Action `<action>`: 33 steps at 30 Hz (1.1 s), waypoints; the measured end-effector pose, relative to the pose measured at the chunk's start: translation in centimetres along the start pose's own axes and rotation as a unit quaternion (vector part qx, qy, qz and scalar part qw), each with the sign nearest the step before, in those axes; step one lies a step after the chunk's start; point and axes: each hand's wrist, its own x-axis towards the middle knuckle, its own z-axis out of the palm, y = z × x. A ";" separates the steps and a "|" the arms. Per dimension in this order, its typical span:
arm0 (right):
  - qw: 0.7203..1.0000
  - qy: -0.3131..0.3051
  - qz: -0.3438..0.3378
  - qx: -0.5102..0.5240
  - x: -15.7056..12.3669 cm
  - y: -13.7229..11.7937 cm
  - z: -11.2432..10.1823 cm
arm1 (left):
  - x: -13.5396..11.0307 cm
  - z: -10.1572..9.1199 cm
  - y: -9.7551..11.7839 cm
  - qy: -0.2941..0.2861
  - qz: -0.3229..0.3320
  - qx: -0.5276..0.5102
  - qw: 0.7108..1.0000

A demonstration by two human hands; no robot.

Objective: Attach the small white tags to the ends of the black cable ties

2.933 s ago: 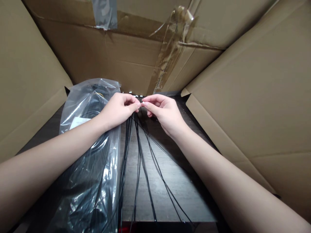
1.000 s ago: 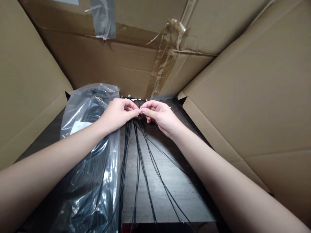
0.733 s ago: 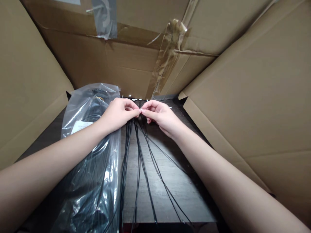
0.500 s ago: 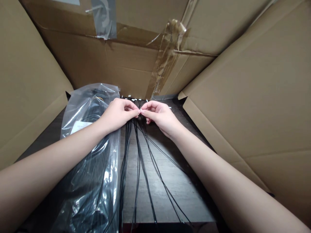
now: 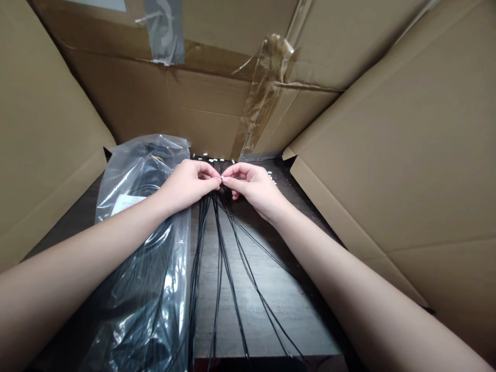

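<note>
Several thin black cables [image 5: 222,258] run along a dark wooden table [image 5: 279,305] from its near edge toward the far end, where they gather. My left hand [image 5: 189,183] and my right hand [image 5: 251,187] meet fingertip to fingertip over that gathered end, each with thumb and forefinger pinched on the cables. Small white cable ends [image 5: 211,155] lie in a row just beyond my fingers. What exactly sits between the pinched fingertips is too small to make out.
A clear plastic bag [image 5: 147,248] holding coiled black cables and a white label lies under my left forearm. Cardboard sheets [image 5: 387,155] stand around the table on the left, back and right, with brown tape [image 5: 267,88] peeling at the back.
Both hands stay pinched together on the cable ends; they have shifted only slightly toward me and to the left. The view has tilted a little.
</note>
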 end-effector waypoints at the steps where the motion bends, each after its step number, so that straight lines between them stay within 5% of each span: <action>1: 1.000 0.000 0.002 0.003 0.0 0.0 0.0 | 0.0 0.0 0.0 0.001 -0.001 0.004 1.000; 33: 1.000 0.002 0.006 0.028 0.0 -0.1 0.1 | 0.1 0.1 -0.1 0.000 0.009 -0.023 1.000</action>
